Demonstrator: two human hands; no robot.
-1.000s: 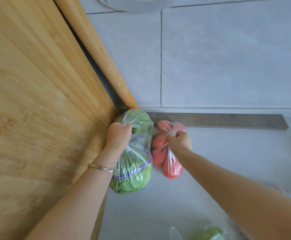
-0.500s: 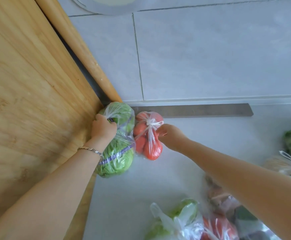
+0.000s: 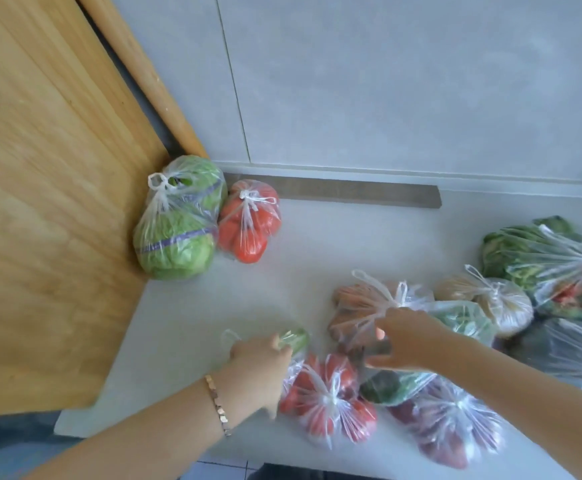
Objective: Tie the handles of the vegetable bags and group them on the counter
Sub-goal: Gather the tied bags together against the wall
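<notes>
At ten o'clock on the pale grey table (image 3: 185,317), a knotted clear bag of green cabbage (image 3: 178,226) touches a tied clear bag of red tomatoes (image 3: 249,225). Left hand (image 3: 260,363) fingers curl on a blurred green bag (image 3: 294,337); right hand (image 3: 405,336) fingers spread over untied bags at five o'clock.

Two tied bags by the board — cabbage bag (image 3: 178,230), tomato bag (image 3: 249,221) — several more, uncountable, at right.
</notes>
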